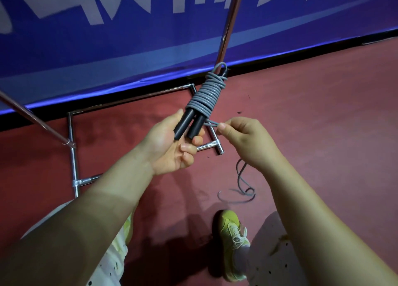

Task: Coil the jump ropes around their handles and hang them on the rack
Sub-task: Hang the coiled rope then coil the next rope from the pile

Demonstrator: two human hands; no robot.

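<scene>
Nearest you, your yellow-green shoe (pixel 231 242) stands on the red floor (pixel 323 117), and a loose grey rope (pixel 244 182) lies curled on the floor just ahead of it. Above that, your left hand (pixel 170 147) has its fingers (pixel 189 149) curled round the lower ends of the two black handles (pixel 189 124), which lie side by side and point up and away from you. Your right hand (pixel 243 139) pinches a strand of the grey jump rope (pixel 206 94) between thumb and forefinger, just beside the handles. The rest of that rope is wound in tight turns around the upper part of the handles, with a small loop at the far end. Beyond it, the chrome rack (pixel 72 135) stands on the floor, its base in front of a blue banner (pixel 129 48).
</scene>
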